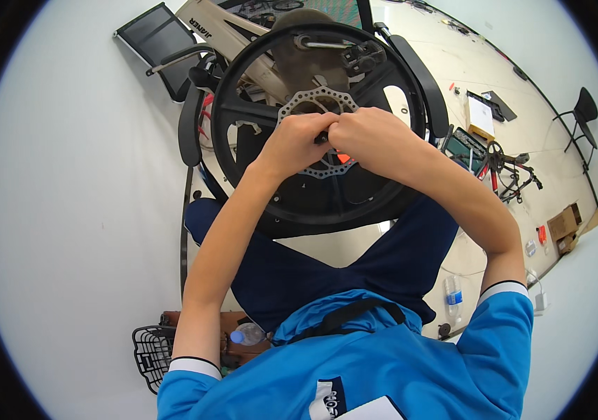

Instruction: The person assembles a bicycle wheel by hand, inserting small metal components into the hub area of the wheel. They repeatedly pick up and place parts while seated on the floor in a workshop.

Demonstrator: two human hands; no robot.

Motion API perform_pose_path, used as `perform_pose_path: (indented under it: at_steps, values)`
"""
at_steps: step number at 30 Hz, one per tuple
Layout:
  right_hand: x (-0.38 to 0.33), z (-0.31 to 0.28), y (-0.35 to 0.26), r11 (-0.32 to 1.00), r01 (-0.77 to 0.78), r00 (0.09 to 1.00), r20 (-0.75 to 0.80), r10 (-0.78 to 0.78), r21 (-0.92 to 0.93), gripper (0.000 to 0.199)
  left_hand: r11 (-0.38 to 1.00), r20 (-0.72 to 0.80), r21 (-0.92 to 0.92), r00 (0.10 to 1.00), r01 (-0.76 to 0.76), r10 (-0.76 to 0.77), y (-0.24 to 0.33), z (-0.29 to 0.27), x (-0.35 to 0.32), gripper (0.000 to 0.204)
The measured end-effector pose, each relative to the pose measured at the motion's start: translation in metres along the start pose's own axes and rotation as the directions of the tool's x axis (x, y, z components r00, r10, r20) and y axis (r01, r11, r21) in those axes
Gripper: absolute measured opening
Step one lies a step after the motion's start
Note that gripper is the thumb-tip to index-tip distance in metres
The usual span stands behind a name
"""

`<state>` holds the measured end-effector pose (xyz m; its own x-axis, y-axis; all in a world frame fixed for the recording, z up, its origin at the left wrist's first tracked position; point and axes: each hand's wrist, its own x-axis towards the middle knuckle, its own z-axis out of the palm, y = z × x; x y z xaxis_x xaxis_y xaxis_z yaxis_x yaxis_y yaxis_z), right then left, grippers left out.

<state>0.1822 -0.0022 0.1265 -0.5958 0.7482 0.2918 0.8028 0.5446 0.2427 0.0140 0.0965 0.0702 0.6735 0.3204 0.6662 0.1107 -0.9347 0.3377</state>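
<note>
A black spoked wheel [372, 85] lies flat in front of me on a black chair, between the chair's armrests. On its hub is a silver brake disc [320, 94] with a ring of holes. My left hand [297, 143] and my right hand [372, 142] meet over the disc's middle, both closed with fingers curled in. A small dark part shows between them, and my fingers hide most of the hub. Something orange-red [344, 157] peeks out under my right hand. Loose metal and black parts [363, 57] lie at the wheel's far side.
A beige bike frame [232, 43] leans beyond the wheel. The chair's armrests [419, 84] flank the wheel. To the right, another bike frame [505, 168], a plastic bottle [453, 297] and a cardboard box [563, 222] are on the floor. A black wire basket [152, 355] stands near left.
</note>
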Motion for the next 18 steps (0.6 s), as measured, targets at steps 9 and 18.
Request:
perform_pose_path:
  at_steps: [9, 18]
  values:
    - [0.012, -0.001, -0.014, 0.996, -0.031, 0.999, 0.026, 0.029, 0.080, 0.007, 1.000, -0.124, 0.005, 0.992, -0.005, 0.005, -0.010, 0.012, -0.012, 0.031]
    - [0.001, -0.004, -0.005, 0.984, -0.019, 0.990, -0.132, 0.042, 0.176, 0.011, 0.996, -0.199, -0.089, 0.980, 0.010, -0.028, -0.008, 0.017, -0.022, 0.023]
